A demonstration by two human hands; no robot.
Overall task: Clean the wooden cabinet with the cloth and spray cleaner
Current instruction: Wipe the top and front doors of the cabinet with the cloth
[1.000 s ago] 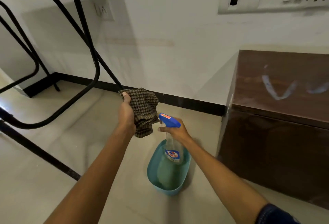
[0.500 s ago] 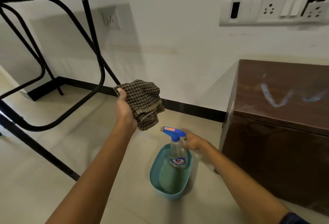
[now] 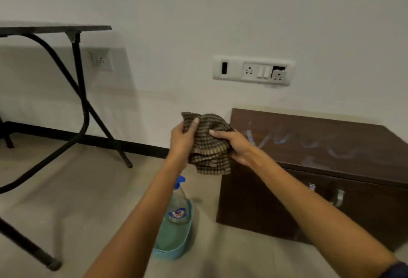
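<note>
A brown checked cloth (image 3: 208, 145) is bunched between both my hands, held in the air beside the left end of the cabinet. My left hand (image 3: 182, 139) grips its left side and my right hand (image 3: 237, 145) grips its right side. The dark wooden cabinet (image 3: 320, 145) stands low against the wall on the right, with whitish spray streaks across its top. The spray cleaner bottle (image 3: 177, 202), clear with a blue trigger head, stands upright in a blue tub (image 3: 176, 248) on the floor, partly hidden behind my left forearm.
A black folding table (image 3: 79, 92) with tubular legs stands at the left by the wall. A white switch and socket panel (image 3: 254, 71) is on the wall above the cabinet. Metal handles (image 3: 337, 197) show on the cabinet front. The floor is pale tile.
My right hand has let go of the spray bottle, left it standing in the tub, and risen to grip the cloth with my left hand. The view has tilted up and shifted right.
</note>
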